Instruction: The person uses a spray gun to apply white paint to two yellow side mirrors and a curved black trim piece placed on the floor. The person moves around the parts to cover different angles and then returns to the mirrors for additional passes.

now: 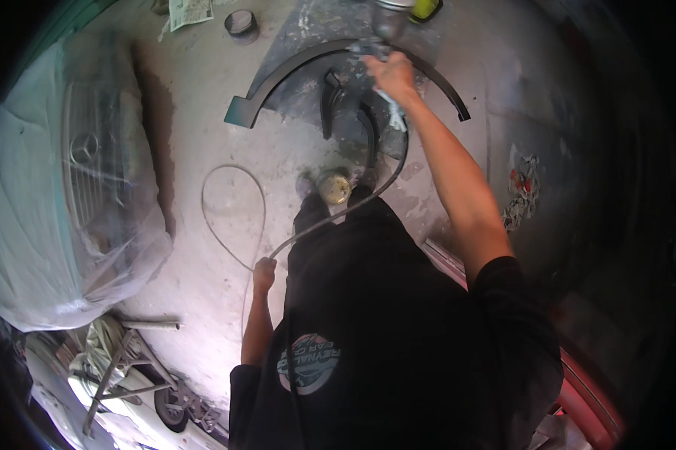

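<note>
My right hand [395, 77] is stretched far out and closed round a spray gun with a metal cup [390, 21] on top. White cloth or paper [395, 112] hangs at the gun's handle. The gun is over a long dark arch-shaped trim piece [293, 64], probably a wheel-arch flare, lying on the floor. Inside its curve lie a smaller dark trim piece [329, 103] and another curved strip [372, 135]. From the gun a thin air hose [327, 221] runs down past my legs to my left hand [264, 274], whose fingers are wrapped round it.
A car front under clear plastic sheeting [45, 247] stands at the left. Between my feet is a round container [335, 189]; an open can [241, 25] and newspaper [189, 12] lie at the far left. A metal stand [128, 356] is lower left, a red panel [589, 397] lower right.
</note>
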A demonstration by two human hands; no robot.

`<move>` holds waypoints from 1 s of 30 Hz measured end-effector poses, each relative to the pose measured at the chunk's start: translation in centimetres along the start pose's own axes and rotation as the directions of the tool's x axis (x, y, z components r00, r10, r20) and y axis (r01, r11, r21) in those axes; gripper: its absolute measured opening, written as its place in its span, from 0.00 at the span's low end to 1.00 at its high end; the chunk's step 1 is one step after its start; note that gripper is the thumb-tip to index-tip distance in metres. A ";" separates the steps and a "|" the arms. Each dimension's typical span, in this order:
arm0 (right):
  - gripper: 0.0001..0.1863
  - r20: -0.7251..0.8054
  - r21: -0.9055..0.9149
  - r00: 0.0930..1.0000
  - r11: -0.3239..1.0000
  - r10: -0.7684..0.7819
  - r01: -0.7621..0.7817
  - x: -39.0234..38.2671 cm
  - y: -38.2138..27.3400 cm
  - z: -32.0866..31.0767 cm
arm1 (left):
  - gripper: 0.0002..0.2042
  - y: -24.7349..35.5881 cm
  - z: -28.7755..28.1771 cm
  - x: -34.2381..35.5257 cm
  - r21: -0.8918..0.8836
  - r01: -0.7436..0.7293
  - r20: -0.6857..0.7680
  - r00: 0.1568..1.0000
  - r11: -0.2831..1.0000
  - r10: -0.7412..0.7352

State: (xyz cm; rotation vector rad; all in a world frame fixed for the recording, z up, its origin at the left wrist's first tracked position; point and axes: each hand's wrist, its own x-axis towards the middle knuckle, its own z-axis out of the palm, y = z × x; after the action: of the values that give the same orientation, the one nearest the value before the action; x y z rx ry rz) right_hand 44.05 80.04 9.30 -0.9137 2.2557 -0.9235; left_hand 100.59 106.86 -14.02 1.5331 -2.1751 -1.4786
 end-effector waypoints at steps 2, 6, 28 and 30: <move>0.23 -0.116 -0.054 0.993 0.999 -0.017 0.010 1.1 3.6 -3.6 | 0.11 0.7 0.2 1.0 -0.039 0.063 0.028 0.998 0.997 -0.062; 0.26 -0.370 -0.268 0.929 0.957 0.006 -0.113 2.3 9.5 -8.8 | 0.16 2.8 0.6 2.7 -0.061 0.242 0.097 0.967 0.968 -0.236; 0.26 0.148 -0.003 0.975 0.986 -0.163 0.165 -0.9 -2.2 2.5 | 0.18 1.7 -1.5 1.5 0.042 0.349 0.152 0.924 0.936 -0.351; 0.26 0.130 -0.048 0.991 0.998 -0.023 0.030 0.4 -1.0 -0.8 | 0.18 1.8 -1.1 1.9 0.035 0.345 0.145 0.927 0.938 -0.347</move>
State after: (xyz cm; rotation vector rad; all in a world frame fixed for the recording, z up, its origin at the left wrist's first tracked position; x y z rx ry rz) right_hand 43.63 79.52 10.47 -0.9984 2.1698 -0.7985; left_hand 99.04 104.75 -12.88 1.9507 -2.0649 -1.7352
